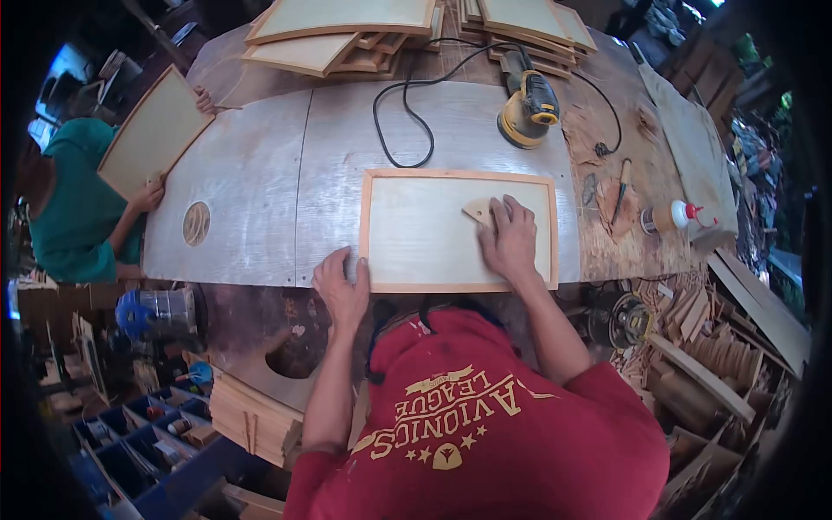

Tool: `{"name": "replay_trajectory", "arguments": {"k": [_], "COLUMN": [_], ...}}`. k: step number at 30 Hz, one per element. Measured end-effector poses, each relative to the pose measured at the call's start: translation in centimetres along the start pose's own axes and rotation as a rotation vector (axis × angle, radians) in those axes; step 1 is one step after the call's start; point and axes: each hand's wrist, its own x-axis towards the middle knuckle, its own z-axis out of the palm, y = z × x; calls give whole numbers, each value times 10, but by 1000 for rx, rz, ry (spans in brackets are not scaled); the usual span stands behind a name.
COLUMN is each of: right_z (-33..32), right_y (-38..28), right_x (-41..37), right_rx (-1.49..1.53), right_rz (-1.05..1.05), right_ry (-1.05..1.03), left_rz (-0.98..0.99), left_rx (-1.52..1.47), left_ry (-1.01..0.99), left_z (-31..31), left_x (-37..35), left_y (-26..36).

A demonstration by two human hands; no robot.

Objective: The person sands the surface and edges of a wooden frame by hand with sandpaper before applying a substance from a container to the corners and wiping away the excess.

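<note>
A shallow wooden panel [416, 234] with a raised frame around its pale flat face lies on the table in front of me. My right hand [510, 238] is over the right part of that face, its fingers closed on a folded piece of tan sandpaper [477, 209] with a small hole in it. At the panel's lower left corner, my left hand [343, 286] rests with fingers apart. Its thumb touches the outside of the frame, and the other fingers lie on the metal-looking table sheet [234, 191].
Beyond the panel stands a yellow and black sander [529, 108] with its black cable [407, 121]. Stacked framed panels [342, 22] line the back. To the right are a glue bottle [672, 217] and a thin-bladed tool [621, 191]. Another person [78, 191] holds a similar panel at the left.
</note>
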Motion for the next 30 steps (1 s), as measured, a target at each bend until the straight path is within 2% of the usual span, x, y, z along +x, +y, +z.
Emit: {"name": "replay_trajectory", "arguments": {"k": [3, 6, 9, 12, 15, 16, 19, 23, 26, 29, 30], "right_z": [-5, -6, -19, -16, -2, 12, 27, 19, 19, 34, 37], "right_y": [-27, -25, -22, -1, 8, 11, 10, 5, -2, -12, -18], "right_x": [30, 38, 43, 41, 42, 39, 19, -1, 8, 21, 25], "right_rx": [-9, 154, 166, -117, -141, -83, 55, -130, -84, -48, -63], "right_rz": [381, 400, 369, 106, 6, 54, 69, 108, 182, 167, 93], "right_ry": [-227, -295, -242, 146, 335, 251, 213, 113, 114, 81, 102], "left_rz": [81, 78, 98, 96, 105, 109, 89, 82, 89, 103, 102], "left_rx": [-36, -32, -21, 7, 10, 5, 27, 42, 47, 47, 53], "left_ry": [-39, -79, -75, -45, -32, -19, -29, -18, -19, -18, -21], "left_z": [9, 7, 9, 13, 14, 17, 17, 18, 19, 21, 21], "left_x": [17, 15, 18, 21, 17, 18, 18, 17, 18, 17, 18], "left_y": [-8, -6, -7, -4, -5, -6, -6, -3, -5, -8, -8]}}
